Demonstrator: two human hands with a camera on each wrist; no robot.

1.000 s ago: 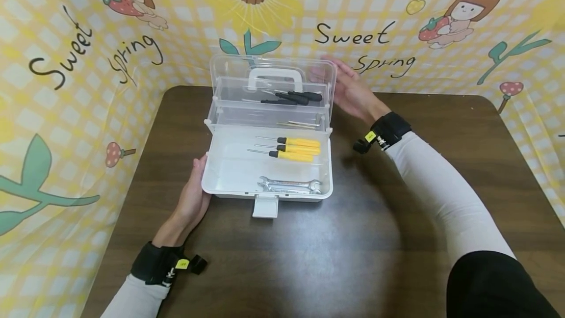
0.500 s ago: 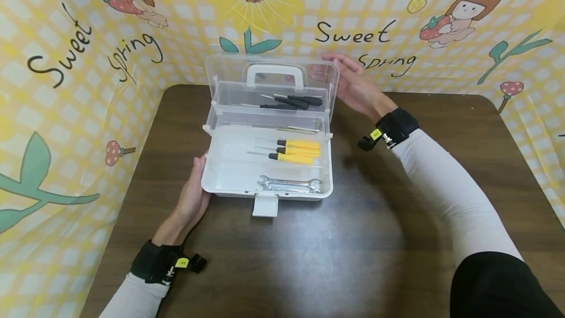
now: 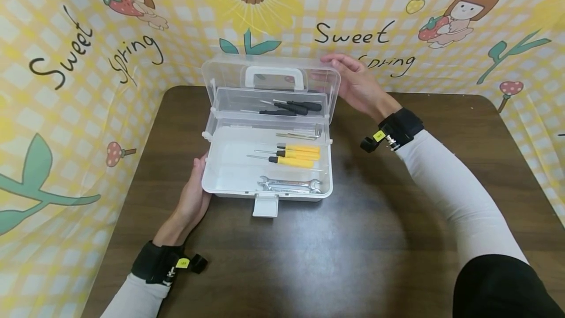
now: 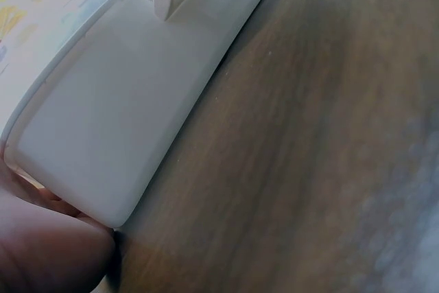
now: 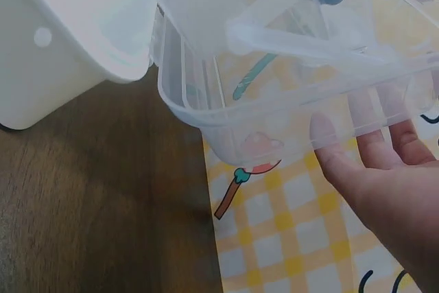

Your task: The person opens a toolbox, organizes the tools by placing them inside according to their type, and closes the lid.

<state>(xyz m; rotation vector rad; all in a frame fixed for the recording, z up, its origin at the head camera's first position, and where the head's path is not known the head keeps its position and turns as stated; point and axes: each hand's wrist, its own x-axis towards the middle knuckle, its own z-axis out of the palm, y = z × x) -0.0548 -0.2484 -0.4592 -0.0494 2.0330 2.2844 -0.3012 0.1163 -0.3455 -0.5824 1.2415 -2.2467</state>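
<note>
A white toolbox [image 3: 229,173] sits on the table with its clear lid [image 3: 225,75] raised and tilted. My left hand [image 3: 192,195] rests against the box's left side, thumb along the wall; its other fingers are mostly hidden. Behind the lid's right edge, my right hand [image 3: 359,85] touches the clear plastic with extended fingers [image 5: 374,145]. Black-handled screwdrivers [image 3: 295,108] lie in the upper clear tray [image 3: 227,99]. Below them are hex keys [image 3: 297,136], yellow-handled screwdrivers [image 3: 295,156] and silver open-end wrenches [image 3: 289,184].
The white front latch [image 3: 266,206] hangs down over the box's front edge. A white carrying handle [image 3: 274,77] is on the lid. Brown wood-grain table [image 3: 318,259] surrounds the box, and a yellow checked cloth [image 3: 282,9] stands behind it.
The lid has swung somewhat toward me, and the trays with the black screwdrivers and hex keys have come forward and down. My right hand has followed; my left hand has stayed put.
</note>
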